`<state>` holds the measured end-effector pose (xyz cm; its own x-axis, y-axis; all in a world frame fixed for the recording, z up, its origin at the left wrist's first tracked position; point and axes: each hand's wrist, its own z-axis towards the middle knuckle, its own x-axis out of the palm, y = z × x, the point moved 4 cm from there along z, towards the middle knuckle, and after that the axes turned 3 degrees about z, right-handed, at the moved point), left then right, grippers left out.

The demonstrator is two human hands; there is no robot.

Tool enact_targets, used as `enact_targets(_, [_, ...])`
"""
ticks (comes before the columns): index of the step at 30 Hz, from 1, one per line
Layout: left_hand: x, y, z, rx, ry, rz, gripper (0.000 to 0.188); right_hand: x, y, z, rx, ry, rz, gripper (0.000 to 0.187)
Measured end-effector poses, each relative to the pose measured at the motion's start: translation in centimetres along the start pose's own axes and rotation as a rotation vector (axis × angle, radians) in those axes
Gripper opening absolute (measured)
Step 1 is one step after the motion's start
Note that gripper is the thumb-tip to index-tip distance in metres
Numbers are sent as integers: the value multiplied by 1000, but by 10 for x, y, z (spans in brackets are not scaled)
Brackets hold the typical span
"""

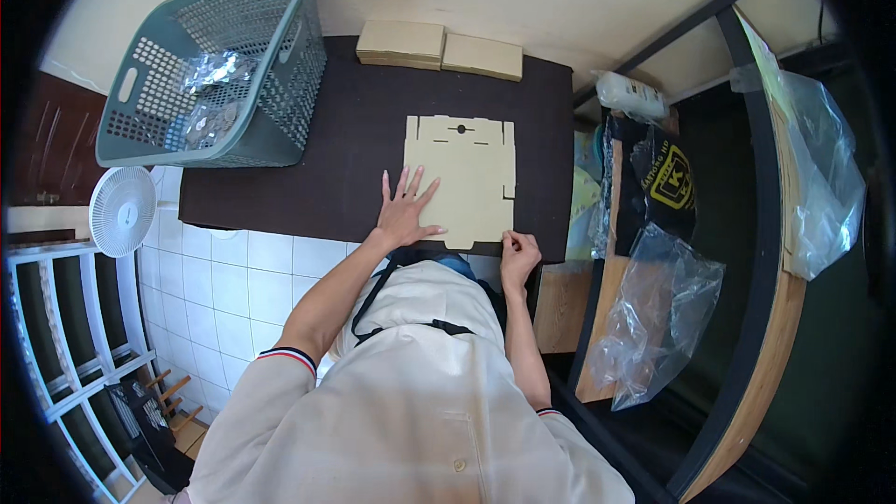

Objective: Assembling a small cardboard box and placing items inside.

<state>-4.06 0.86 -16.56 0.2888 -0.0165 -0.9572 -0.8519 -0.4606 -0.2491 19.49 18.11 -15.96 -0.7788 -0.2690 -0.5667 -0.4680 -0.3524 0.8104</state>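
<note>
A flat, die-cut cardboard box blank [471,173] lies on the dark brown tabletop in front of me. It has slits, notched edges and a dark round hole near its far edge. My left hand [405,212] rests on the blank's left near part, fingers spread and pointing away from me. At the near right corner of the blank, my right hand [519,254] has its thumb and fingers pinched together at the cardboard's edge. Whether a bit of the corner is between those fingertips is hard to see.
Two stacks of folded cardboard [401,41] stand at the table's back edge. A grey-green plastic basket [303,65] with clear-wrapped packets sits at the back left. Left of the table is a white fan [124,212]. Shelving on the right holds clear plastic bags [658,317].
</note>
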Motion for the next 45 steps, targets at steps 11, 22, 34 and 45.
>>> enact_targets(11, [-6,-4,4,-62,170,54,115,-2,-8,-10,-49,26,8,11])
enact_targets(22, [-5,-3,4,-66,204,46,116,0,2,-9,8,34,-42,7])
enact_targets(34, [-6,-4,5,-51,173,27,117,19,6,20,-48,-16,-44,12])
enact_targets(45, [-9,-3,4,-60,180,14,115,45,14,62,-75,3,-102,11])
